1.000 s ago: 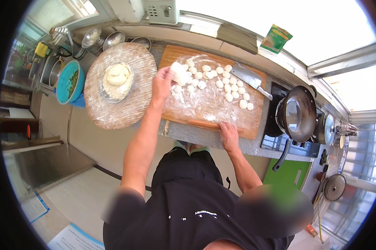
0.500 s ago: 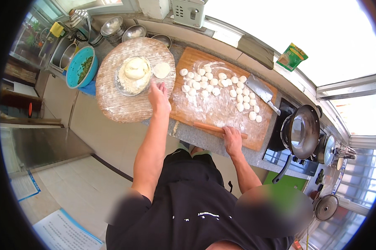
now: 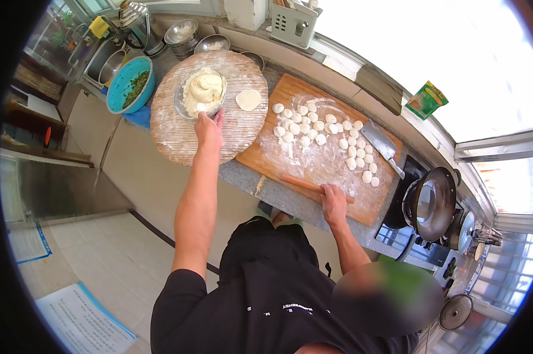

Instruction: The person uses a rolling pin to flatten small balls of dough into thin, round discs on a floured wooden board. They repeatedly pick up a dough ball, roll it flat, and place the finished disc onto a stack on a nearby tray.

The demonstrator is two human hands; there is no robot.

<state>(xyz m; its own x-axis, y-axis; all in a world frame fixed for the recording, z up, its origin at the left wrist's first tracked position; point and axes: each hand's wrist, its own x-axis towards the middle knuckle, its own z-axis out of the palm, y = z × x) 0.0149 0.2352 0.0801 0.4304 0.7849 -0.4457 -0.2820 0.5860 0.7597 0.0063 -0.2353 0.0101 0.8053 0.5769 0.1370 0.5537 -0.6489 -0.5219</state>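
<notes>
My left hand (image 3: 210, 131) is at the near rim of a clear bowl (image 3: 180, 106) that holds flour and a large pale dough lump (image 3: 207, 87). Its fingers are spread, and the fingertips meet a small white dough piece (image 3: 201, 107) at the bowl's edge; no grip on it shows. The bowl stands on a round, floured ridged board (image 3: 171, 138), beside a flat dough round (image 3: 248, 100). My right hand (image 3: 334, 203) is closed over a wooden rolling pin (image 3: 302, 183) lying along the near edge of a rectangular wooden board (image 3: 266, 154).
Several small dough pieces (image 3: 318, 125) and a cleaver (image 3: 380, 141) lie on the rectangular board. A turquoise basin (image 3: 118, 97) of chopped greens stands left. Metal bowls (image 3: 212, 43) are behind the round board. A wok (image 3: 435, 203) sits on the stove at the right.
My left hand has moved left from beside the flat dough round to the bowl's near rim. My right hand stays on the rolling pin. The whole view has shifted slightly.
</notes>
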